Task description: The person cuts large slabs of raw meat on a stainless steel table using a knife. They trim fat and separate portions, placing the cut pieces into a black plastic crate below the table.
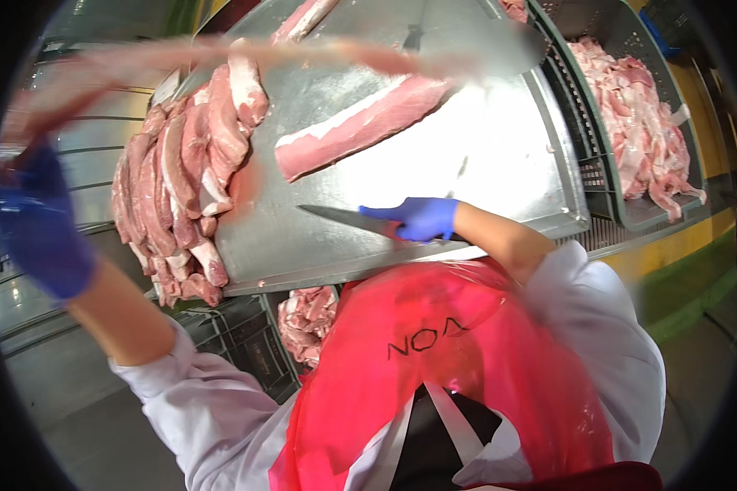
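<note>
Gripping a knife (pixel 340 216) in the right hand (pixel 422 219), gloved in blue, just over the bench (pixel 508 147) near the middle of its near edge. Clamping the fingers (pixel 374 213) of that hand on the handle, with one stretched forward along the blade, and pointing the tip toward the left edge. Holding up a long strip of meat (pixel 155 59) in the left hand (pixel 37 221), also gloved in blue and raised beyond the left edge. Clamping the left fingers on one end of the strip, though too blurred to tell apart. Spreading the strip, likewise blurred, from the hand across above the far part of the bench.

Facing a large piece of meat (pixel 364 127), set slantwise on the middle of the bench, beyond the knife and apart from it. Having a heap of meat pieces (pixel 184 168) along the left edge, overlapping side by side, and another piece (pixel 303 20) at the far edge, toward the far left corner. Just beside the right edge, with a grey crate (pixel 629 219) full of pale trimmings (pixel 639 123). Below the near edge, toward the left, with reddish trimmings (pixel 307 323). Wearing a red apron (pixel 532 376) and white sleeves (pixel 213 417).
</note>
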Available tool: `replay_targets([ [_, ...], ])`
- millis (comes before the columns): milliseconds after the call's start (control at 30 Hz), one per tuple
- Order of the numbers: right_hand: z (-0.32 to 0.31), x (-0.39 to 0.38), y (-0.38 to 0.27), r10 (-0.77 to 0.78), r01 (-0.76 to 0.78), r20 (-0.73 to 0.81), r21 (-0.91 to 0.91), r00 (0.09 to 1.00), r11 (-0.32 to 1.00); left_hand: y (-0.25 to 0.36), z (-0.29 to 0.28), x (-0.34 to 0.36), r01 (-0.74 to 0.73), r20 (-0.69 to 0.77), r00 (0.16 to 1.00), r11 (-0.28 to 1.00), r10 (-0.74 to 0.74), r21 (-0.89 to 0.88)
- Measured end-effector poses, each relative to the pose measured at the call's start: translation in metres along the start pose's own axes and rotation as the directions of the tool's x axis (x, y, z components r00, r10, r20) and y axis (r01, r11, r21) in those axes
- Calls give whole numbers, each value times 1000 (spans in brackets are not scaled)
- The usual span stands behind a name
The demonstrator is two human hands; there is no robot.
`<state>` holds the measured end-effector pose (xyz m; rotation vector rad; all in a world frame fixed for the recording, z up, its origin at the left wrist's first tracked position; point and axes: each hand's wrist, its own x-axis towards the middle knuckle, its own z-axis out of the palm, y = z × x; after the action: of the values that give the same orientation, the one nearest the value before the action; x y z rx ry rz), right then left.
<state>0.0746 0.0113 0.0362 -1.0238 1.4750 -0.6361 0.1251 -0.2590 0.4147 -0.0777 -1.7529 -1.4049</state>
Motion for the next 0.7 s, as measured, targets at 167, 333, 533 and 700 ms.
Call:
replay_targets([
  [167, 26, -100, 92, 20, -19, -201, 5, 979, 1000, -202, -97, -323, 730, -165, 681, 679, -714, 79],
  [333, 35, -158, 112, 216, -168, -281, 184, 935, 968, -286, -115, -468, 227, -32, 847, 307, -530, 924],
  [533, 14, -62, 93, 55, -120, -304, -198, 951, 973, -292, -67, -437, 52, 31, 753, 106, -657, 993],
  [700, 27, -16, 77, 83, -152, -246, -277, 966, 949, -270, -74, -470, -12, 142, 744, 200, -652, 980],
])
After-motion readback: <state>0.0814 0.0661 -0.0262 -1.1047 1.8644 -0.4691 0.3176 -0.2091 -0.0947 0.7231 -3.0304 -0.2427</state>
